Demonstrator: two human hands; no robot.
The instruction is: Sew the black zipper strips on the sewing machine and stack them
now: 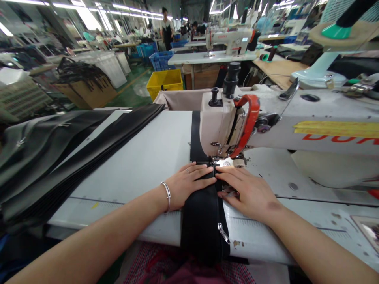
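A long black panel with a zipper (pixel 199 225) runs under the needle area of a white sewing machine (pixel 278 114) and hangs over the table's front edge. My left hand (pixel 188 184) lies flat on this panel, fingers stretched toward the presser foot (pixel 213 161). On the other side of the seam, my right hand (pixel 247 191) rests with its fingers extended, tips on the panel's right edge. Its palm hides part of the edge and the machine bed. Nearer the front edge, a silver zipper pull (pixel 223 233) shows on the panel.
Stacked black pieces (pixel 97 161) cover the table's left side. The machine's orange lever (pixel 247 122) rises just beyond my right hand. Behind the table are a yellow crate (pixel 166 81), blue crates (pixel 162 60) and another sewing machine (pixel 229 39). A person (pixel 167 29) stands farther back.
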